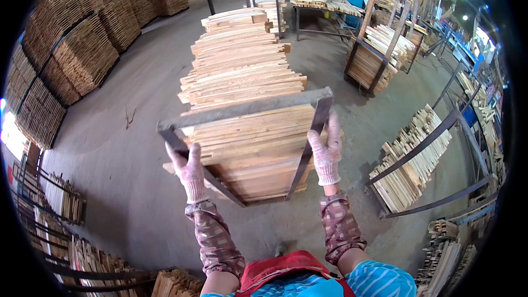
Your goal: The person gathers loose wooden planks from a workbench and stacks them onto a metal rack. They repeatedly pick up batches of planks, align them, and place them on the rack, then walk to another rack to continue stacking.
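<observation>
A metal-framed cart (pixel 247 108) stacked with long rows of pale sawn wood strips (pixel 242 66) stands right in front of me. Its near end is a dark frame with a grey top bar and two slanting posts. Against the left post, just below the bar, rests my left hand (pixel 190 173) in a whitish knit glove, thumb and fingers spread apart. My right hand (pixel 328 154), gloved the same way, lies along the right post with its fingers stretched upward and the thumb apart. Both palms face the frame, and neither hand wraps round it.
Tall stacks of boards (pixel 82 49) line the left side. At right stands a low rack of wood strips (pixel 412 159) with a bent metal frame; farther back are another loaded cart (pixel 374 60) and a wood-covered table (pixel 324 4). More racked strips (pixel 99 258) lie at lower left.
</observation>
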The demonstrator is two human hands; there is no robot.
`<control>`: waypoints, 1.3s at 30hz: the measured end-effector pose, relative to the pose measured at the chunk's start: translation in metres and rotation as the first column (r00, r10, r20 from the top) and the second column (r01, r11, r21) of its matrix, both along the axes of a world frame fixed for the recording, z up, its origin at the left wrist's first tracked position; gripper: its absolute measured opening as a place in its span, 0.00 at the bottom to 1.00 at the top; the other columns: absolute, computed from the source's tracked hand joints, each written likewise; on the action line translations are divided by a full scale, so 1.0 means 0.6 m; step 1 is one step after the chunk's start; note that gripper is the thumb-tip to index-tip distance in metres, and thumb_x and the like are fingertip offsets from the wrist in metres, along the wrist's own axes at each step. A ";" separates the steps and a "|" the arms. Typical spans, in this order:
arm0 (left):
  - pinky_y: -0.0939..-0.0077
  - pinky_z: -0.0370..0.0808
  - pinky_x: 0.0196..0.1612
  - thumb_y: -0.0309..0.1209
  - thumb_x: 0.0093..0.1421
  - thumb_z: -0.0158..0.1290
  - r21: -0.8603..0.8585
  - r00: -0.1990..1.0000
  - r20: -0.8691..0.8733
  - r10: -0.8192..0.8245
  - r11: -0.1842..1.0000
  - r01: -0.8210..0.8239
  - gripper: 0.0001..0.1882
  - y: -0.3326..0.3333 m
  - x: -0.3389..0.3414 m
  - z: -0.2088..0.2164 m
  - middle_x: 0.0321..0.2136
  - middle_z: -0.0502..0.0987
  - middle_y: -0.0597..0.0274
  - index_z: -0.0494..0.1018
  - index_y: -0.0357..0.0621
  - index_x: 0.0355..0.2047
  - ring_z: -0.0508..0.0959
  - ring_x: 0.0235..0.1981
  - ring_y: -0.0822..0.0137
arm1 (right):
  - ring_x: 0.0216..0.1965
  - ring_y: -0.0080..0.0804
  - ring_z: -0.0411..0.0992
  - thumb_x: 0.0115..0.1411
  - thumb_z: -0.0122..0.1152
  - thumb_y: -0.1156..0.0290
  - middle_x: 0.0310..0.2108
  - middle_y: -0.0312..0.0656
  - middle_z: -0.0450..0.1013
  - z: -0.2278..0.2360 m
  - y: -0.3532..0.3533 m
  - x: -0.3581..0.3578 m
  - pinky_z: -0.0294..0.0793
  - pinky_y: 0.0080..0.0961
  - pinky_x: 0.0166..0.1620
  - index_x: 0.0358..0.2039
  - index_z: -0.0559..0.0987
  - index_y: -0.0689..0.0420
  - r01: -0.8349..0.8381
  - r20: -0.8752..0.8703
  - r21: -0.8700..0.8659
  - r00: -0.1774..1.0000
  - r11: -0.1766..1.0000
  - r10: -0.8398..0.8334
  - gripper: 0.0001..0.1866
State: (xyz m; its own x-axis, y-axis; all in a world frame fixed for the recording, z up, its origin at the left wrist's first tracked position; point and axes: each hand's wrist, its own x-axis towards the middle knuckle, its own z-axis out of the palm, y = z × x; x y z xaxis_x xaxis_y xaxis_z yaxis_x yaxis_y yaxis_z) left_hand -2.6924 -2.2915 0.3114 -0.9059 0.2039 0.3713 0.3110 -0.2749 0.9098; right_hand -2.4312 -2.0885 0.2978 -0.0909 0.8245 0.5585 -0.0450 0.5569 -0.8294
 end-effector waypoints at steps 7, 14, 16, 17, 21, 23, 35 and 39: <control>0.72 0.75 0.45 0.28 0.53 0.59 0.062 0.979 -0.021 0.204 0.977 -0.202 0.18 0.012 -0.053 -0.053 0.37 0.78 0.58 0.76 0.29 0.42 0.77 0.38 0.68 | 0.40 0.29 0.77 0.55 0.61 0.80 0.37 0.39 0.79 -0.081 0.052 -0.059 0.75 0.29 0.52 0.55 0.73 0.64 -0.263 -0.345 -0.203 0.921 0.943 0.183 0.25; 0.74 0.72 0.29 0.53 0.65 0.52 0.166 0.940 -0.195 0.279 0.954 -0.249 0.35 0.035 -0.043 -0.058 0.27 0.78 0.60 0.70 0.26 0.52 0.75 0.26 0.71 | 0.35 0.31 0.76 0.60 0.62 0.64 0.34 0.43 0.78 -0.059 0.036 -0.076 0.78 0.32 0.44 0.53 0.72 0.64 0.017 -0.217 -0.125 0.975 0.992 -0.044 0.24; 0.71 0.75 0.34 0.50 0.69 0.49 0.051 0.884 -0.418 0.210 0.977 -0.208 0.33 0.009 -0.059 -0.076 0.32 0.78 0.56 0.64 0.31 0.59 0.75 0.29 0.71 | 0.33 0.32 0.75 0.64 0.58 0.52 0.33 0.45 0.77 -0.060 0.040 -0.062 0.76 0.30 0.42 0.55 0.71 0.64 0.004 -0.184 -0.070 0.983 0.998 -0.017 0.29; 0.67 0.78 0.40 0.48 0.69 0.50 0.061 0.890 -0.410 0.198 0.980 -0.190 0.33 0.002 -0.062 -0.089 0.36 0.77 0.53 0.61 0.33 0.63 0.76 0.32 0.69 | 0.31 0.32 0.74 0.66 0.55 0.45 0.33 0.45 0.77 -0.065 0.039 -0.058 0.75 0.29 0.41 0.56 0.70 0.64 -0.053 -0.258 -0.121 0.966 0.991 0.021 0.33; 0.57 0.76 0.54 0.41 0.65 0.56 0.261 0.961 -0.262 0.086 0.965 -0.015 0.34 -0.001 -0.061 -0.104 0.42 0.76 0.47 0.59 0.33 0.65 0.78 0.35 0.66 | 0.33 0.31 0.72 0.69 0.45 0.42 0.35 0.42 0.74 -0.064 0.042 -0.057 0.74 0.30 0.40 0.56 0.70 0.63 0.095 0.056 0.140 0.993 0.986 -0.104 0.34; 0.58 0.78 0.50 0.39 0.64 0.58 0.184 0.944 -0.297 0.146 0.978 -0.093 0.33 0.001 -0.056 -0.092 0.44 0.75 0.49 0.61 0.32 0.63 0.77 0.34 0.66 | 0.34 0.30 0.72 0.69 0.46 0.43 0.35 0.41 0.74 -0.105 0.051 -0.050 0.74 0.31 0.40 0.57 0.70 0.64 -0.157 -0.329 -0.105 0.937 0.982 0.114 0.34; 0.69 0.76 0.39 0.41 0.58 0.61 -0.029 0.891 -0.075 0.448 0.892 -0.451 0.23 0.022 -0.058 -0.052 0.36 0.75 0.57 0.73 0.29 0.41 0.74 0.34 0.66 | 0.40 0.25 0.76 0.49 0.67 0.81 0.41 0.36 0.78 -0.065 0.044 -0.075 0.77 0.27 0.45 0.42 0.76 0.58 0.048 -0.242 -0.336 0.961 0.941 -0.136 0.18; 0.66 0.81 0.39 0.45 0.64 0.57 -0.030 0.928 -0.348 0.132 0.988 -0.151 0.27 -0.015 -0.074 -0.065 0.43 0.74 0.52 0.69 0.30 0.49 0.76 0.36 0.68 | 0.35 0.29 0.72 0.62 0.61 0.57 0.33 0.35 0.73 -0.079 0.037 -0.076 0.75 0.31 0.45 0.49 0.74 0.60 -0.252 -0.645 -0.265 0.764 0.931 0.023 0.21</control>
